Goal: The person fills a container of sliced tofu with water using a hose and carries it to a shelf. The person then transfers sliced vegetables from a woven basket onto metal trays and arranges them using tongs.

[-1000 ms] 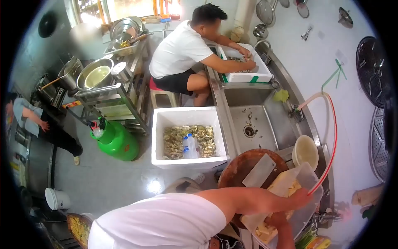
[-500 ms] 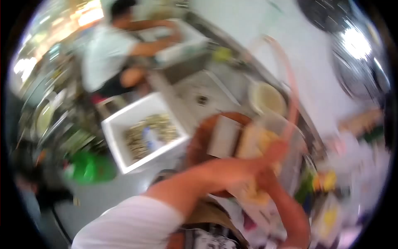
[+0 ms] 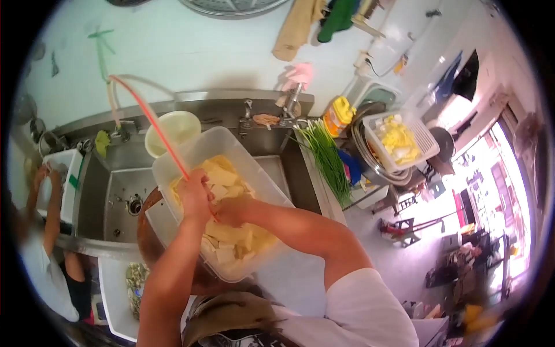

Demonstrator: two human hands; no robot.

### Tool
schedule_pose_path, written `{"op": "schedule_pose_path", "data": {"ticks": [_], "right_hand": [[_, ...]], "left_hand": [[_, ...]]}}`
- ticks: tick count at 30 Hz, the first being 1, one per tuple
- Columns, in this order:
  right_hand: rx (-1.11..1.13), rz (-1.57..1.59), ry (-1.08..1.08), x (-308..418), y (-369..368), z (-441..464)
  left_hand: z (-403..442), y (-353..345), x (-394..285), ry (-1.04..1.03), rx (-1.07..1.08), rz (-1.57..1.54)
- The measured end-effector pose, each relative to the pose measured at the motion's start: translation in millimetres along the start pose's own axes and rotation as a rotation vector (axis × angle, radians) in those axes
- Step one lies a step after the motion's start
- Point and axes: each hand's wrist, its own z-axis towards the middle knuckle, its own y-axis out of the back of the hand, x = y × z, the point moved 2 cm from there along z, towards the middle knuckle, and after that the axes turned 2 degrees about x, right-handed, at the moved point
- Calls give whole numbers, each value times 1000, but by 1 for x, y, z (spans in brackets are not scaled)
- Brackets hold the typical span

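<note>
My left hand [image 3: 195,195] is closed around a red hose [image 3: 151,118], which arches over from the tap on the wall side. The hose's end points down into a translucent plastic tub [image 3: 173,168]. Pale yellow slabs and chunks [image 3: 218,173] of food fill much of the tub; I cannot make out their exact kind. My right hand [image 3: 234,210] is low in the tub beside the hose end, among the chunks. Its fingers are blurred and partly hidden. A round reddish-brown vessel [image 3: 147,222] shows beneath the tub.
A pale bowl [image 3: 173,132] stands behind the tub, by the sink [image 3: 121,185]. Green stalks [image 3: 326,165], a yellow jug [image 3: 338,115] and a white basket [image 3: 425,144] of yellow pieces are at right. A foam box [image 3: 115,301] and another person [image 3: 46,254] are at left.
My view has turned to the right, so the other person and foam box now sit at the far left. The left hand still grips the hose over the tub.
</note>
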Motion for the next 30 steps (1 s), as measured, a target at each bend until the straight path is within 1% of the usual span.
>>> {"op": "schedule_pose_path", "data": {"ticks": [2,4,5,7,8,10,12,14,17,20,22,24,25,30], "right_hand": [[73,115,-74,14,29,-11],[105,118,-95,24,52,-20],[124,115,-104,24,59,-23],[-97,214,-71,14,62,-34],[-201,265,-40,10,61,-37],[48,87,-109,2,53,-14],[2,118,-51,0,56,-17],[-46,224,-53,11,66,-29],[32,206,-87,23,86,-41],[-279,173,19,-6,61,-21],[-178,123,-166,7,85,-30],[-288,173,-151,7,92,-37],[-350,193,-147,6,94,-39],[-567,291,-211,4,105,-46]], "left_hand": [[-2,-4,0,6,-6,-22],[-5,-5,-4,9,-53,-65],[-4,-5,-3,3,-33,-65],[-3,1,0,-10,-11,-69],[-4,1,2,-11,-33,-16],[-5,1,2,-42,-122,98],[2,9,5,40,-39,-53],[-4,2,-1,-32,-121,59],[-10,-1,-7,-37,-92,-50],[-6,1,-4,-24,-102,-59],[-10,1,-8,-23,-88,-81],[-9,0,-7,-63,-73,-93],[-7,-1,-7,-51,-86,-112],[-5,1,-5,-61,-66,-121]]}}
